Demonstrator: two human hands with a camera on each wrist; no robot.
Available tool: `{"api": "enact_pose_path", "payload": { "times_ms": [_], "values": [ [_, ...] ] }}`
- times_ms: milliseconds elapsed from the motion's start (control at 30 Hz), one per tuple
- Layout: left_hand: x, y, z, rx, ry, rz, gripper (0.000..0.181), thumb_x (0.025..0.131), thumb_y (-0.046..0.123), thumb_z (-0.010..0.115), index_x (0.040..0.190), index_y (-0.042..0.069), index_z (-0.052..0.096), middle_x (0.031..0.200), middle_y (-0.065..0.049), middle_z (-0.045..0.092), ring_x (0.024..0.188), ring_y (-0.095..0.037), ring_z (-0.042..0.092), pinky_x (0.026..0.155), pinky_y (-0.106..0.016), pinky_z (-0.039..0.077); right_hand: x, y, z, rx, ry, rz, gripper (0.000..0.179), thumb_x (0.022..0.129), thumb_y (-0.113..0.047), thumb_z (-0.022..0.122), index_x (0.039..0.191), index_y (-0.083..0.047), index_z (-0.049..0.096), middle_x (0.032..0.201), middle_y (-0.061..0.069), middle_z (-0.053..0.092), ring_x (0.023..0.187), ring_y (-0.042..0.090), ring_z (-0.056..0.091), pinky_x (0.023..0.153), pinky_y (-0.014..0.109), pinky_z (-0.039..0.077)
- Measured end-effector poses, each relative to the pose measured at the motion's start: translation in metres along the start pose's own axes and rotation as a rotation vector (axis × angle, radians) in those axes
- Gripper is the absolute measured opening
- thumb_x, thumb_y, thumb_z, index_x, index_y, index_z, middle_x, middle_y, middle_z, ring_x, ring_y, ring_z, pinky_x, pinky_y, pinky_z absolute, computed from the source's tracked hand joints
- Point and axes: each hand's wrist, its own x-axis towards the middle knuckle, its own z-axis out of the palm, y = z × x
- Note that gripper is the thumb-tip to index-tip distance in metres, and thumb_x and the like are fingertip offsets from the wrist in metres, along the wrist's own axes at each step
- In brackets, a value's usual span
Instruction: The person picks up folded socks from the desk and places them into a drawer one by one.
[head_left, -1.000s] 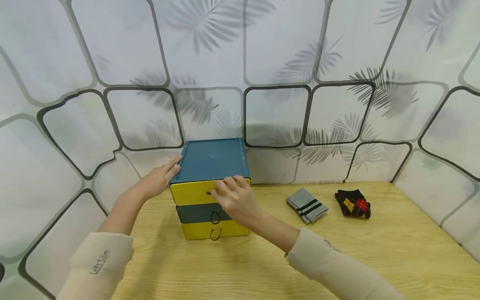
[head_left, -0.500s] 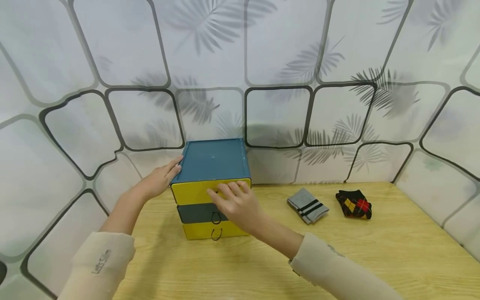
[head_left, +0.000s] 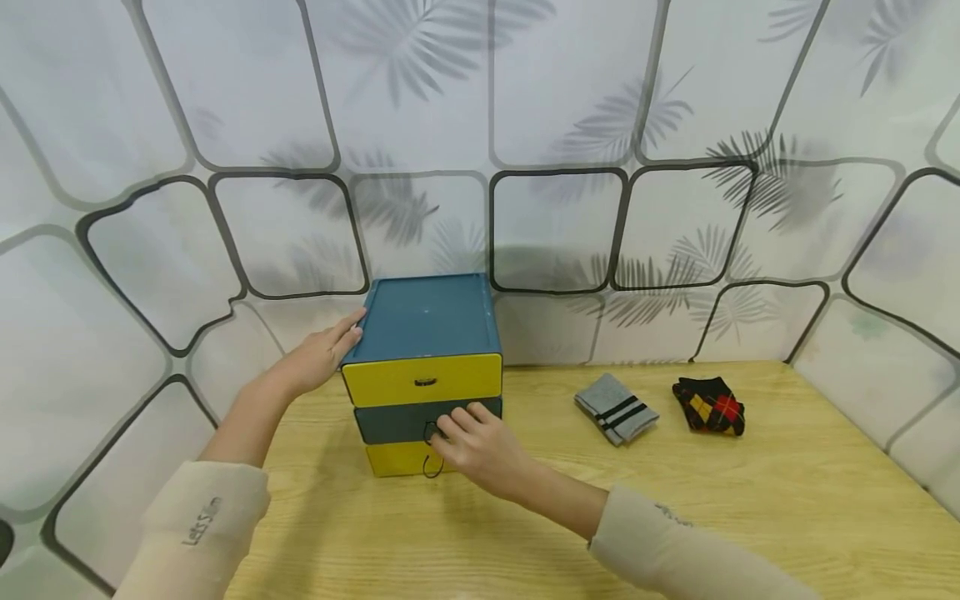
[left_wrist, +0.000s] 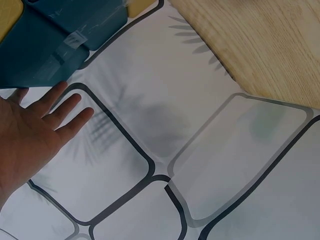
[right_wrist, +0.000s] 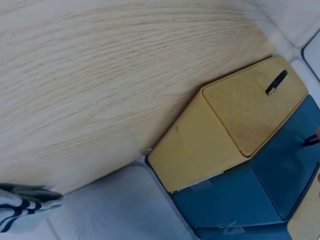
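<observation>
Right fingers (head_left: 459, 423) on loop (right_wrist: 311, 141) — leather, perhaps

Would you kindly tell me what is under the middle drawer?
Below it sits the yellow bottom drawer, with a black handle. The right hand covers part of its front in the head view; its contents are hidden.

In the head view, the left sleeve (head_left: 225, 492) bore a dark inscription (head_left: 201, 522) that read "Lets Slim", set at a slant, while the right sleeve (head_left: 660, 537) carried a small dark marking (head_left: 672, 515) that was too foreshortened and indistinct to be read.
</observation>
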Motion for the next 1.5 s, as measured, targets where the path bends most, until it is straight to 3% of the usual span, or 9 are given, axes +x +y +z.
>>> {"api": "enact_pose_path", "payload": {
  "times_ms": [167,367,600,733,1200,1500],
  "values": [
    [0.0,0.0,0.0,0.0,-0.001,0.007,0.056,0.086,0.05,0.015,0.133,0.022,0.003,0.134,-0.012,0.011,0.119,-0.034,0.007,0.088,-0.056,0.01,-0.003,-0.002,0.008,0.008,-0.03,-0.001,0.035,0.091,-0.011,0.028,0.079,-0.015,0.061,0.08,0.002,0.049,0.067,0.018,0.043,0.059,0.027,0.033],
    [-0.001,-0.001,0.0,-0.001,-0.003,0.008,0.056,0.086,0.049,0.015,0.134,0.021,0.003,0.134,-0.013,0.01,0.119,-0.035,0.007,0.088,-0.056,0.01,-0.003,-0.005,0.007,0.0,-0.041,0.003,0.032,0.089,-0.009,0.033,0.081,-0.015,0.063,0.081,0.001,0.051,0.07,0.018,0.044,0.062,0.027,0.035],
    [-0.002,0.002,-0.002,0.005,-0.001,0.01,0.056,0.087,0.048,0.016,0.134,0.021,0.003,0.134,-0.013,0.011,0.118,-0.035,0.007,0.087,-0.056,0.01,0.005,-0.007,-0.007,-0.045,0.023,-0.011,0.023,0.084,-0.009,0.044,0.077,-0.014,0.066,0.077,0.0,0.051,0.065,0.015,0.042,0.061,0.024,0.034],
    [-0.001,0.002,-0.002,0.006,-0.003,0.015,0.056,0.087,0.048,0.016,0.134,0.021,0.003,0.134,-0.013,0.011,0.118,-0.035,0.006,0.087,-0.056,0.009,0.003,-0.012,-0.013,0.011,0.016,0.006,0.025,0.085,-0.009,0.042,0.078,-0.014,0.066,0.076,-0.001,0.051,0.064,0.015,0.042,0.06,0.025,0.034],
    [-0.002,0.001,-0.002,0.024,-0.005,0.021,0.057,0.086,0.049,0.016,0.134,0.02,0.003,0.134,-0.013,0.012,0.118,-0.035,0.008,0.088,-0.055,0.01,0.002,-0.03,-0.043,0.043,0.012,-0.006,0.026,0.085,-0.007,0.042,0.079,-0.014,0.066,0.075,-0.001,0.051,0.063,0.015,0.042,0.06,0.024,0.035],
    [0.0,0.0,-0.001,0.025,-0.001,0.02,0.057,0.086,0.049,0.016,0.134,0.02,0.003,0.134,-0.013,0.011,0.118,-0.035,0.008,0.088,-0.055,0.01,0.002,-0.037,-0.059,0.01,0.077,-0.026,0.026,0.084,-0.008,0.044,0.073,-0.015,0.066,0.072,-0.002,0.051,0.062,0.013,0.043,0.059,0.023,0.035]
  ]
}}
